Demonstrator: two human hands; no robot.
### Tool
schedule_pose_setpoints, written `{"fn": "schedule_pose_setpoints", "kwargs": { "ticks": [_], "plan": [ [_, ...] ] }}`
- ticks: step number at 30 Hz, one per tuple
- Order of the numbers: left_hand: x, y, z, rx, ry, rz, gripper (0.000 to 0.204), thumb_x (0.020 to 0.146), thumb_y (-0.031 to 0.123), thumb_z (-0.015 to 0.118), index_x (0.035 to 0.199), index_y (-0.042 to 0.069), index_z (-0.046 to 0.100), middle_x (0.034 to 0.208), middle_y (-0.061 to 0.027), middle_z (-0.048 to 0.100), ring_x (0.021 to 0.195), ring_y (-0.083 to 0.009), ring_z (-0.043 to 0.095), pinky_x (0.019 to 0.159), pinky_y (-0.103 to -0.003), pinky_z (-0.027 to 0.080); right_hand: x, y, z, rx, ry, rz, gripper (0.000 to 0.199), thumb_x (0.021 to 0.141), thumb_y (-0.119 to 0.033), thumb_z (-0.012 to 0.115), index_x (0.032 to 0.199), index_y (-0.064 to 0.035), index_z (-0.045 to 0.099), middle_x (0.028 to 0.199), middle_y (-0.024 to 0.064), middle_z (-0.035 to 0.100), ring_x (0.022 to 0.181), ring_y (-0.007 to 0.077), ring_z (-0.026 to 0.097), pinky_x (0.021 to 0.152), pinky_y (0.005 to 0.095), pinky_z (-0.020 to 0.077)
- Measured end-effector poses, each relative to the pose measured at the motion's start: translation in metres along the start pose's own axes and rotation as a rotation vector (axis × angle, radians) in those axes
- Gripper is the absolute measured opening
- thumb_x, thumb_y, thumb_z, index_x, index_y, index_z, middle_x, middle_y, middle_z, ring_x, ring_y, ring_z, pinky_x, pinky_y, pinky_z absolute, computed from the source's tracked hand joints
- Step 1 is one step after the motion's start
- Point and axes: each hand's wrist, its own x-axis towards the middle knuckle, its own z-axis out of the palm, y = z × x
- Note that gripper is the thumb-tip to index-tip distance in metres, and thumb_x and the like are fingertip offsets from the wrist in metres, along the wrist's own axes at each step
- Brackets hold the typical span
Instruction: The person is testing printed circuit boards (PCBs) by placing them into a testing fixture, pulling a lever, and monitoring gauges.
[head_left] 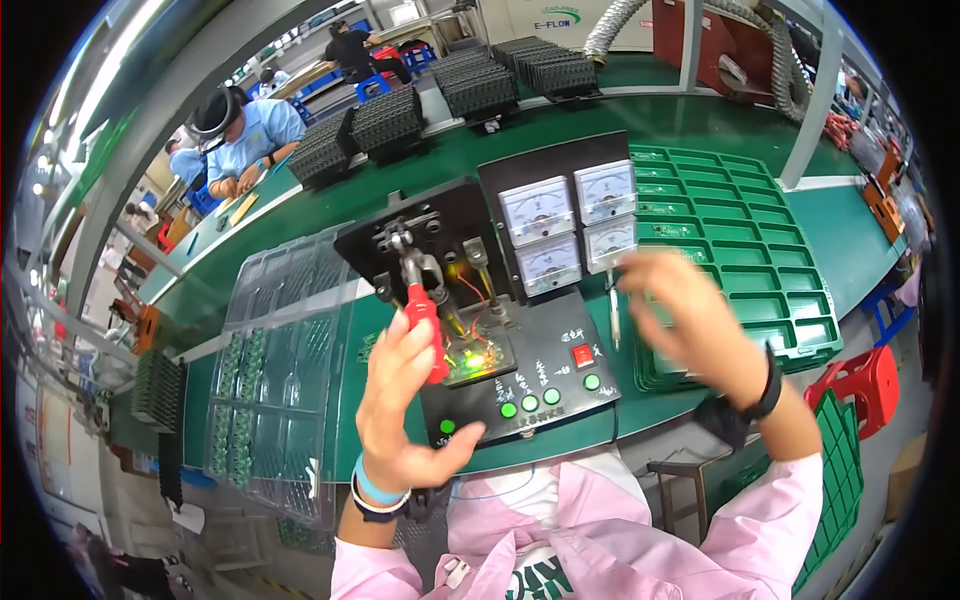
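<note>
A black test fixture (515, 385) stands before me, with green buttons and a red switch on its sloping top. My left hand (395, 395) is at the red handle (424, 335) of its toggle clamp; the fingers lie against the handle and the thumb is stretched away. Under the clamp, a small circuit board (478, 360) glows green and yellow. Four-dial panel meters (548, 212) rise behind the fixture. Open and slightly blurred, my right hand (690, 315) hovers right of them, near a slim pen-like tool (614, 315). Nothing shows between its fingers.
Green compartment trays (745, 255) are stacked on the right, some cells holding boards. Clear plastic trays (285, 360) with green boards lie left. Black racks (390, 122) line the bench's far side. A person (250, 135) works at the far left. A red stool (865, 390) stands right.
</note>
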Motion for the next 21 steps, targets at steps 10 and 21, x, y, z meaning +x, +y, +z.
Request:
{"fn": "schedule_pose_setpoints", "kwargs": {
  "ticks": [10, 21],
  "plan": [
    [-0.115, 0.029, 0.052, -0.148, 0.088, -0.9, 0.101, 0.063, 0.021, 0.091, 0.143, -0.002, 0.034, 0.14, -0.0295, 0.046, 0.125, -0.0421, 0.052, 0.101, -0.047, 0.046, -0.053, -0.089, 0.083, 0.105, -0.076, -0.242, 0.046, 0.077, -0.009, 0.068, 0.122, -0.0091, 0.059, 0.127, 0.0131, 0.058, 0.12, 0.0293, 0.054, 0.095, 0.0469, 0.0477],
    [-0.143, 0.022, 0.071, -0.025, 0.303, -0.587, 0.1, 0.062, 0.025, 0.092, 0.143, 0.002, 0.038, 0.136, -0.0326, 0.049, 0.111, -0.0386, 0.063, 0.087, -0.039, 0.055, -0.073, -0.098, 0.102, -0.212, -0.058, -0.074, 0.044, 0.077, -0.02, 0.072, 0.12, -0.0171, 0.064, 0.131, -0.0012, 0.06, 0.117, 0.0185, 0.054, 0.103, 0.0421, 0.0374]
  ]
}}
